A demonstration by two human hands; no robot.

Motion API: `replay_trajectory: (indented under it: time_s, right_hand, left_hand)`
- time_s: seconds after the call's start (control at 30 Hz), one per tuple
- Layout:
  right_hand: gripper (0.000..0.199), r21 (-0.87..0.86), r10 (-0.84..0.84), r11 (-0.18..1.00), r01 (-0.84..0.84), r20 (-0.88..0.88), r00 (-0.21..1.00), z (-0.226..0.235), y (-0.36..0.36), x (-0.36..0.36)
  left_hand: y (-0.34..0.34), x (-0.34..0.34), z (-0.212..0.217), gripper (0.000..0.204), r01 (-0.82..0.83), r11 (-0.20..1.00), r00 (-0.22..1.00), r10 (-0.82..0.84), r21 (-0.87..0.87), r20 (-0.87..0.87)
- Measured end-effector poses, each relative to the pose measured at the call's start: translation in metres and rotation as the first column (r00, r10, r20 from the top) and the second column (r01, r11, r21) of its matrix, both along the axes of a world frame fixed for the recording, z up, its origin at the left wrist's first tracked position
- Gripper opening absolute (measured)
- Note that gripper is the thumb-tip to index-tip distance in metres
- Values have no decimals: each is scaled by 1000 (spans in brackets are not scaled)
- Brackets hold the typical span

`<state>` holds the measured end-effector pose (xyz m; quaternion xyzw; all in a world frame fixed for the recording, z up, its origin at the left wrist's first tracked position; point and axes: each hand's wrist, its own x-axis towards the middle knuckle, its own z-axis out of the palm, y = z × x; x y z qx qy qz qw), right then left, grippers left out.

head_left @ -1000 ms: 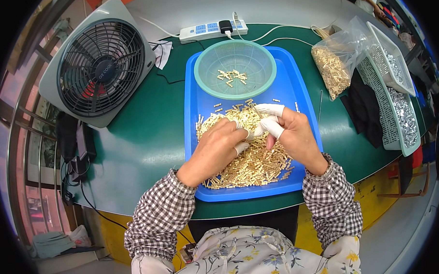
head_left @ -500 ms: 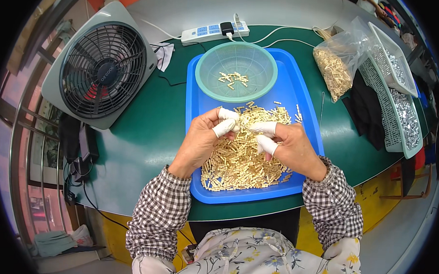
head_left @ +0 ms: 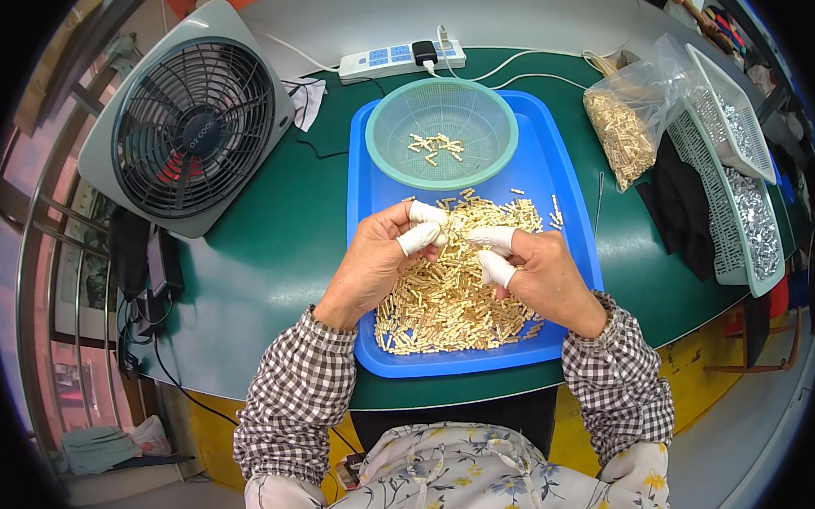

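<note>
A blue tray point(head_left: 568, 152) holds a heap of small brass-coloured ribbed metal pieces point(head_left: 451, 305). Over the heap's upper part my two hands almost meet, with white finger cots on thumbs and forefingers. My left hand point(head_left: 381, 254) is closed in a pinch on a small brass piece, mostly covered by the fingertips. Just right of it, my right hand point(head_left: 546, 273) has its thumb and forefinger bent toward the left fingertips; whatever lies between them blends with the heap. At the tray's far end sits a green mesh basket point(head_left: 491, 163) with several brass pieces in it.
A grey fan point(head_left: 201, 122) stands at the left, a white power strip point(head_left: 378, 62) at the back. To the right are a plastic bag of brass pieces point(head_left: 623, 136), a black cloth point(head_left: 678, 210) and baskets point(head_left: 731, 239) of silvery parts. A thin metal rod point(head_left: 599, 203) lies beside the tray.
The whole picture has shifted very slightly. Both hands keep nearly the same place and pose over the heap, with only tiny finger movement.
</note>
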<state>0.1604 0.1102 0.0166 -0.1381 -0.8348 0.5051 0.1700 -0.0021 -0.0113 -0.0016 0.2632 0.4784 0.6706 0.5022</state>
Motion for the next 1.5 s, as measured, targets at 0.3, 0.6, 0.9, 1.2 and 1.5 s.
replay_trajectory:
  time_s: [0.3,0.6,0.9,1.2,1.5]
  right_hand:
    - [23,331,45,943,-19,-73,996,-12,4,-2]
    - [20,-91,84,993,-76,82,993,-1,3,1]
    - [28,-233,92,969,-82,36,995,3,4,-1]
    - [19,-492,101,863,-112,-49,994,6,9,2]
    - [20,-252,61,966,-67,-33,998,8,-3,3]
  left_hand:
    - [-2,3,-1,13,-81,997,829,59,-15,-556]
    - [-2,4,3,11,-3,999,951,-9,-40,-309]
    - [-2,8,7,11,-55,998,952,48,-14,-302]
    - [-1,14,5,12,-36,997,960,52,63,-276]
    - [-2,12,4,17,3,995,1000,-5,100,17]
